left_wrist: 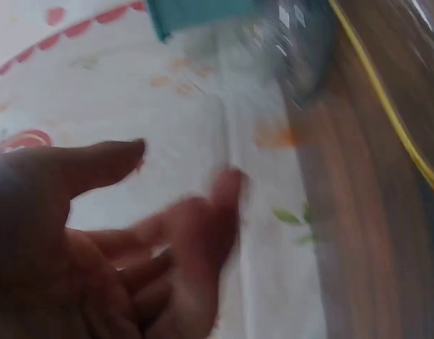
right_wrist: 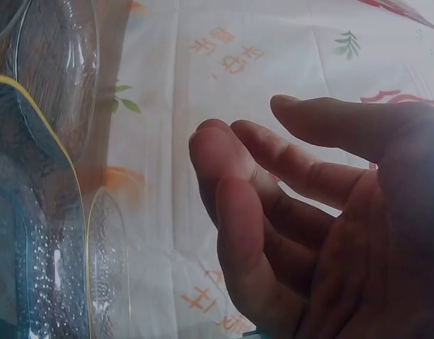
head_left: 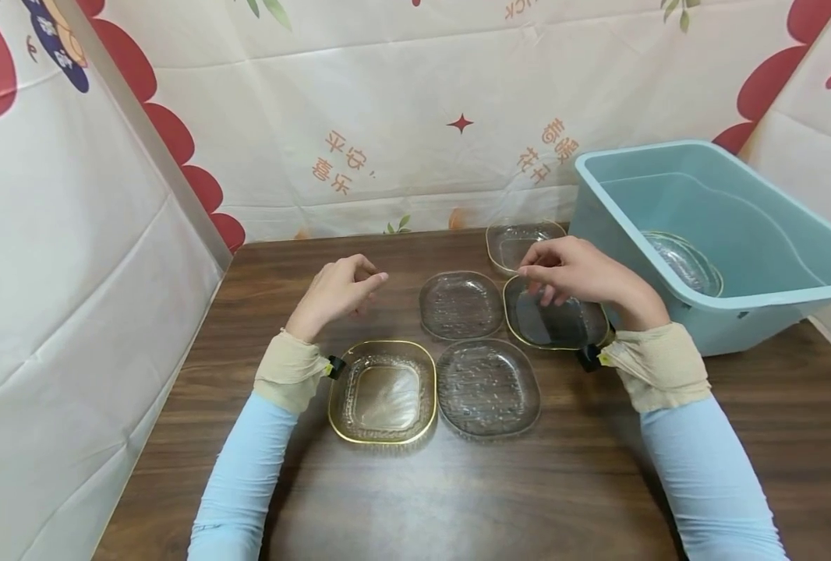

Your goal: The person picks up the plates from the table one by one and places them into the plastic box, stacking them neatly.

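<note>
My left hand [head_left: 338, 292] is above the table behind a gold-rimmed, square clear dish [head_left: 383, 389], fingers loosely bent and holding nothing. My right hand [head_left: 575, 273] hovers over another gold-rimmed clear dish [head_left: 556, 323], its fingers also loosely curled around nothing, and it covers part of that dish. Between the hands lie two clear textured plates, a smaller plate [head_left: 461, 305] at the back and a larger plate [head_left: 489, 387] nearer me. Behind my right hand sits one more clear dish [head_left: 510, 241] by the cloth. The left wrist view is blurred.
A light blue plastic bin [head_left: 713, 312] stands at the right, with clear round-edged glassware [head_left: 682, 263] inside. White printed cloth [head_left: 401, 93] hangs along the back and both sides of the wooden table [head_left: 500, 499].
</note>
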